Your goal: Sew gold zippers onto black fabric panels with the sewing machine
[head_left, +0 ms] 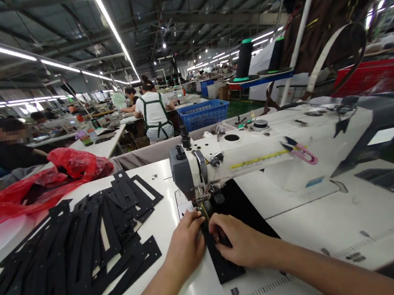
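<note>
A white sewing machine [256, 153] stands on the white table, its needle area just beyond my hands. Black fabric [226, 268] lies under the presser foot and reaches toward me. My left hand [185, 243] rests at the left edge of this fabric, fingers together beside the foot. Curled over the fabric on the right, my right hand [239, 241] pinches something small near the foot that I cannot make out. A yellowish metal strip [206, 210] shows between the hands.
Many black cut pieces [85, 236] cover the table's left side, with a red plastic bag [71, 167] behind them. Pink-handled snips [302, 151] rest against the machine. A blue basket [204, 113] and people at other tables are beyond; thread cones [244, 62] stand upper right.
</note>
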Motion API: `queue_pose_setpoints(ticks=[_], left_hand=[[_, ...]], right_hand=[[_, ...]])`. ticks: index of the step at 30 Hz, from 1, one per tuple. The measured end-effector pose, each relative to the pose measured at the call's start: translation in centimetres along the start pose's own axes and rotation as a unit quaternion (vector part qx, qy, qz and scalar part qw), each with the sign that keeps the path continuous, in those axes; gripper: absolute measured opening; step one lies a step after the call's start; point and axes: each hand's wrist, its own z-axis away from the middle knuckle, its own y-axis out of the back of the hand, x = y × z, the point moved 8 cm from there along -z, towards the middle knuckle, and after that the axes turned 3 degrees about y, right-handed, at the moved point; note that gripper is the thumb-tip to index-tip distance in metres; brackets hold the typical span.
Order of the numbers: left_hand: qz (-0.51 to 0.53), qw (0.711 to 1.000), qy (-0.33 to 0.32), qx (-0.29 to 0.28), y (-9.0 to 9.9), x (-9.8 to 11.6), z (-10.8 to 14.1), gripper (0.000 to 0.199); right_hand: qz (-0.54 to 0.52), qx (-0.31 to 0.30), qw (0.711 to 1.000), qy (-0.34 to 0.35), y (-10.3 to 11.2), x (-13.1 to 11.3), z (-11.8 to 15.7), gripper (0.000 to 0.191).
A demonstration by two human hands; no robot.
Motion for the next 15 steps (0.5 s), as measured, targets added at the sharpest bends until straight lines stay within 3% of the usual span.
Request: queue_pose_setpoints(ticks=[3, 6, 11, 15], left_hand=[[-0.009, 1.0, -0.01, -0.002, 0.0, 0.3, -0.2, 0.036], [-0.039, 0.998, -0.043, -0.004, 0.0, 0.8, -0.3, 0.035], [-0.049, 0.996, -0.081, -0.005, 0.1, 0.7, -0.3, 0.037], [-0.041, 0.994, -0.1, -0.002, 0.0, 0.6, -0.3, 0.037]], right_hand=[[-0.009, 0.022, 1.0, 0.015, 0.2, 0.2, 0.5, 0.033], [0.105, 0.07, 0.991, 0.05, 0.2, 0.4, 1.0, 0.038], [0.221, 0.021, 0.974, 0.041, -2.7, 0.7, 1.4, 0.047], [0.231, 0.016, 0.973, 0.019, -3.0, 0.4, 1.3, 0.052]])
